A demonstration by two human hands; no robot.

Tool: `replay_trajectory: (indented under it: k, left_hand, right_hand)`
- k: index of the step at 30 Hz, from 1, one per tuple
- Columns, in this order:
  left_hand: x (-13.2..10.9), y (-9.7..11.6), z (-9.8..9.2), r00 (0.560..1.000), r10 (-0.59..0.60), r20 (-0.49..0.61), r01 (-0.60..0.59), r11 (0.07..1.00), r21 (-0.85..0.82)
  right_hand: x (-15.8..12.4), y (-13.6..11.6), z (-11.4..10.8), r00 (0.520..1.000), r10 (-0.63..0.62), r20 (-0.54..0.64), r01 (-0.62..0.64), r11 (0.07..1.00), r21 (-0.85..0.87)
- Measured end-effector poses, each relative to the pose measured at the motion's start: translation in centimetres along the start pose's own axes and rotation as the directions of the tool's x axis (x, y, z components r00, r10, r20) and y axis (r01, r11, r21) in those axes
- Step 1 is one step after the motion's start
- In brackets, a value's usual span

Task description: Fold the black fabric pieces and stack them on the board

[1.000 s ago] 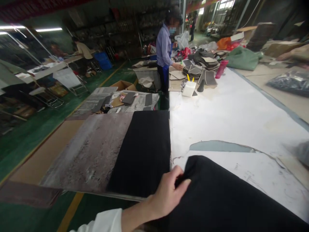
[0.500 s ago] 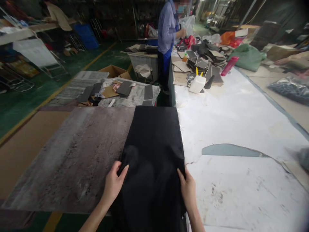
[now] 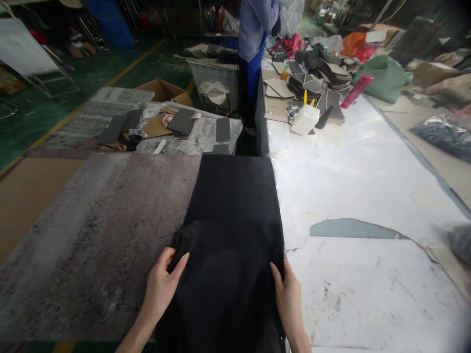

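Note:
A long strip of black fabric runs from the front of the view toward the far edge of the brown-grey board. My left hand pinches its left edge, thumb on top and fingers underneath. On the opposite edge, my right hand grips it the same way. Between the hands the cloth shows soft wrinkles, and a fold line crosses it just beyond them. The far part lies flat. Fingers beneath the cloth are hidden.
The worn board extends left; a white-topped table adjoins on the right. Farther off lie stacked grey pieces, a white container, a pink bottle and a cardboard box. Another person stands beyond.
Both hands have come slightly nearer to me, the left also outward, still gripping the cloth. A clearer fold line now crosses the fabric. The view has tilted down a little.

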State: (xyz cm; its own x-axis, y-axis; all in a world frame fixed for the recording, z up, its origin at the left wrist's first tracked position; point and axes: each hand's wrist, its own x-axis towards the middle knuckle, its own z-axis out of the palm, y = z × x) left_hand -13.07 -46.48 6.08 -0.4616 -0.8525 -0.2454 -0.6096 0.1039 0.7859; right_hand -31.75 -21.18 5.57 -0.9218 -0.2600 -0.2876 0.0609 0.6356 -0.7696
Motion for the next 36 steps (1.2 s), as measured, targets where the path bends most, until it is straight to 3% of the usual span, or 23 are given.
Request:
replay_trajectory:
  k: [5, 13, 21, 31, 36]
  left_hand:
    - [0.7, -0.6, 0.2, 0.997, -0.063, 0.041, 0.064, 0.998, -0.010]
    - [0.5, 0.2, 0.1, 0.998, -0.050, 0.029, 0.051, 0.998, -0.046]
    - [0.8, 0.2, 0.2, 0.996, -0.088, 0.032, 0.089, 0.995, -0.054]
    - [1.3, -0.1, 0.5, 0.998, -0.054, -0.027, 0.055, 0.998, 0.032]
    - [1.3, -0.1, 0.5, 0.997, -0.076, 0.005, 0.075, 0.997, 0.035]
  right_hand:
    - [-0.1, 0.2, 0.1, 1.000, 0.011, 0.003, -0.011, 0.993, -0.119]
    - [0.2, 0.2, 0.0, 1.000, -0.008, 0.006, 0.009, 0.961, -0.275]
    - [0.3, 0.5, 0.0, 1.000, 0.003, 0.020, 0.004, 0.937, -0.349]
    - [0.4, 0.7, 0.0, 0.999, 0.029, 0.037, -0.014, 0.934, -0.358]
    - [0.4, 0.6, 0.0, 0.999, 0.025, 0.030, -0.012, 0.929, -0.370]
